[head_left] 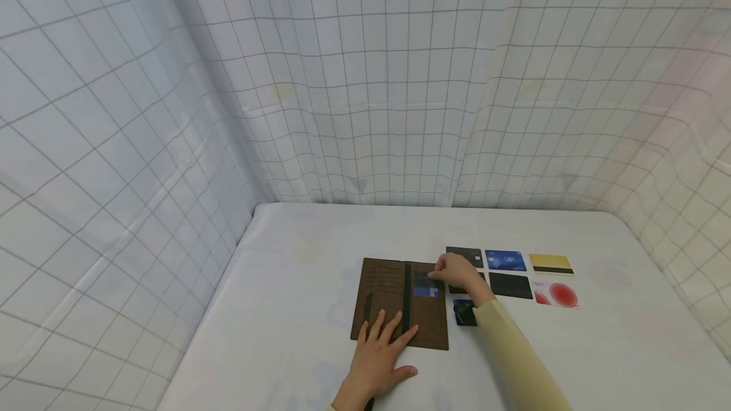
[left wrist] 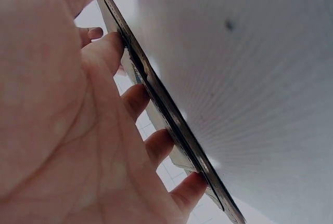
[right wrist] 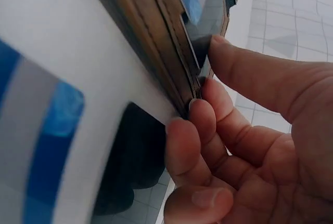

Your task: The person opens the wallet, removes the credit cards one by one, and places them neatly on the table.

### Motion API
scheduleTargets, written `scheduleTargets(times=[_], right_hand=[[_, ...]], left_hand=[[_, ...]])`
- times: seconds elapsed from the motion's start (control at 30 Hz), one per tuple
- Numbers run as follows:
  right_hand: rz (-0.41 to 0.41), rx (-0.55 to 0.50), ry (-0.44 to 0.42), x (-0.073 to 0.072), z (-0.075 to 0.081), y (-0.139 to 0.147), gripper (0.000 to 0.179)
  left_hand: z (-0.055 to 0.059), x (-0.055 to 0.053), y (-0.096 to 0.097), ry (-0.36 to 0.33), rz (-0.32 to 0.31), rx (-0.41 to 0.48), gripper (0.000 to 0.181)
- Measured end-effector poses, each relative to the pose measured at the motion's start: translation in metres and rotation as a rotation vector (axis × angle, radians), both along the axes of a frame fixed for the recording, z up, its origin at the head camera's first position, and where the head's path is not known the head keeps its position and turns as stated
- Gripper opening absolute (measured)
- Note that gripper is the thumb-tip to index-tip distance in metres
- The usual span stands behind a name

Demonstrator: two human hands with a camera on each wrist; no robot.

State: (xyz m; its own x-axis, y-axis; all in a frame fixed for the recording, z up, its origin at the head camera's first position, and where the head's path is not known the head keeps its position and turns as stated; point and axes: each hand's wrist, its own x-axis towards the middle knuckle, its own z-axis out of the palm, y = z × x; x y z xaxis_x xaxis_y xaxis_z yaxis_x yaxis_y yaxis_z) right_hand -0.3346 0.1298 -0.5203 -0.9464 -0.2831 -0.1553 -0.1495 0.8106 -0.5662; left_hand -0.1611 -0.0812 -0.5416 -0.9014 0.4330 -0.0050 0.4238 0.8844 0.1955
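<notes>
A brown wallet (head_left: 425, 328) lies unfolded on the white table, with card slots on its left half and a dark strap running down the middle. My left hand (head_left: 379, 357) rests on its near edge, fingers spread; in the left wrist view the fingertips (left wrist: 158, 143) meet the wallet's edge (left wrist: 171, 115). On the right half is a blue and dark card (head_left: 425, 291) at the window pocket. My right hand (head_left: 457, 271) pinches this card near its far right corner, thumb on its face. The right wrist view shows the other fingers curled beside the wallet's stitched edge (right wrist: 151, 31).
Right of the wallet lie several loose cards: a dark one with a chip (head_left: 465, 255), a blue VIP card (head_left: 506, 260), a yellow card (head_left: 551, 262), a black card (head_left: 511, 285), and a white-and-red card (head_left: 556, 294). A blue-black card (head_left: 465, 313) lies beside the right sleeve. Checked curtains (head_left: 365, 113) surround the table.
</notes>
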Motion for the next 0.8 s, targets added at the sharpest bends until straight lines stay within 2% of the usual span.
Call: scheduleTargets(times=[0.27,0.5,0.8], right_hand=[[0.039,0.034,-0.074,-0.012,-0.001,-0.001,0.022],[0.074,0.002,-0.115,-0.016,0.000,0.000,0.029],[0.006,-0.028,-0.123,-0.018,-0.003,0.001,0.022]], left_hand=[[0.000,0.000,-0.001,0.009,-0.004,-0.003,0.068],[-0.001,-0.001,0.000,-0.014,-0.003,-0.003,0.067],[0.001,0.000,0.000,-0.034,0.006,-0.008,0.068]])
